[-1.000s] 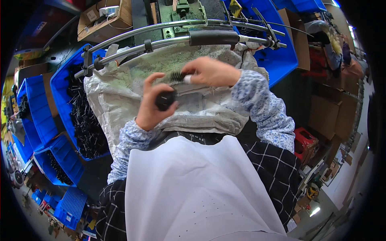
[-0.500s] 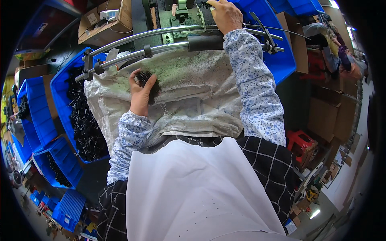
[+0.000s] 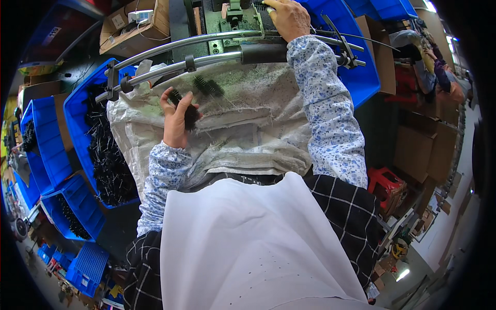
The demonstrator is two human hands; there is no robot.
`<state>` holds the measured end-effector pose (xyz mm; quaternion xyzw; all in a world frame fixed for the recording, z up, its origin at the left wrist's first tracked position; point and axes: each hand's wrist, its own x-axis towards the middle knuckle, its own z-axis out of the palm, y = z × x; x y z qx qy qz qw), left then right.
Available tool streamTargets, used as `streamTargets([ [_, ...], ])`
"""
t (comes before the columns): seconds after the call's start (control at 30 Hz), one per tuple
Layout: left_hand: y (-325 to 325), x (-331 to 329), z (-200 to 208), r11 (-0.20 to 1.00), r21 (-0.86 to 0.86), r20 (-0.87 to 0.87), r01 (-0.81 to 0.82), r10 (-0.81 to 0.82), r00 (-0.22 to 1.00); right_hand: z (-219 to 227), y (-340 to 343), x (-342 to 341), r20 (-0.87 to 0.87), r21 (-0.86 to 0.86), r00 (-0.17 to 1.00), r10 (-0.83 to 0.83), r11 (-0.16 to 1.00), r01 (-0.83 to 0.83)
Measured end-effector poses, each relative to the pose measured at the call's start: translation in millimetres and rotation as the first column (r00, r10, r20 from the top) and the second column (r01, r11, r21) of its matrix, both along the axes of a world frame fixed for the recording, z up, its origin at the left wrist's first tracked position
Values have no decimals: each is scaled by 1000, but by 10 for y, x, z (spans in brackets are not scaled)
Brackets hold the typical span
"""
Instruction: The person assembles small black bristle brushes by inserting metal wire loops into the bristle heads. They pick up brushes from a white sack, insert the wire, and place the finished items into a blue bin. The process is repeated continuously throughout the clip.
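My left hand [image 3: 176,123] is closed around a black bristle brush [image 3: 191,118], its thumb and fingers curled about the dark bristles. Just beyond the fingertips, another black brush [image 3: 208,87] shows over the whitish woven sack [image 3: 258,121]; whether it rests there or is in the air I cannot tell. At the top, my right hand [image 3: 290,19] is closed at the green machine [image 3: 247,39]. A small black-bristled brush [image 3: 260,6] shows at its fingertips, partly cut off by the picture's edge.
Two curved metal rails [image 3: 199,42] cross between me and the machine. On the left, a blue bin [image 3: 72,111] is full of black brushes, with more blue bins [image 3: 46,129] beyond. Another blue bin [image 3: 364,77] and a red stool [image 3: 385,188] are at right, where another person [image 3: 439,67] sits.
My left hand has drawn slightly left and toward me. A brush now shows separate from it, over the sack. My right hand has barely moved.
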<state>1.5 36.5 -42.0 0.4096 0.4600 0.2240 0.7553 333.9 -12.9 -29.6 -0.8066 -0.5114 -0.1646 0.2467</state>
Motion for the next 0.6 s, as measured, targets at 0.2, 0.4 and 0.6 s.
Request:
streamTargets([
  [0.2,26,17,-138,990,110,13,-88,87,996,18,3,-19,-7,-17,998,56,998,-56],
  [0.4,108,-102,-46,1000,-7,-30,-17,16,999,-16,-7,4,-24,33,999,-35,999,36],
  [0.6,252,-323,134,993,23,-129,116,-112,985,-79,12,73,-47,46,999,27,999,-25],
])
